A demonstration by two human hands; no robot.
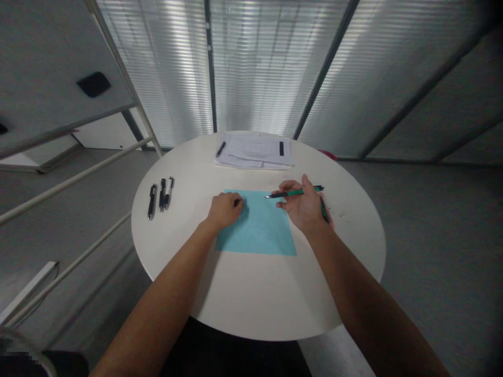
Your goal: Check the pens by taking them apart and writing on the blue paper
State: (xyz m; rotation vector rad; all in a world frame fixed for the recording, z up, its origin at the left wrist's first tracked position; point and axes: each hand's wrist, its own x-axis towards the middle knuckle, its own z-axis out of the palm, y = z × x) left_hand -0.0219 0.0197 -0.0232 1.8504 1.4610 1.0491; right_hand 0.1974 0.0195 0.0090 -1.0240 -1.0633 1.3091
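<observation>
Our right hand (305, 208) grips a green pen (293, 192), tip over the blue paper (259, 230) on the table (255, 298). Our left hand (225, 210) curls at the paper's left edge, likely steadying it; can't tell if it's gripping anything.

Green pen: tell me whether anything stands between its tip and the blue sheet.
Nothing visible does: the right hand holds the green pen with its tip over the blue sheet. The left hand is at the sheet's left side, apart from the tip.
</observation>
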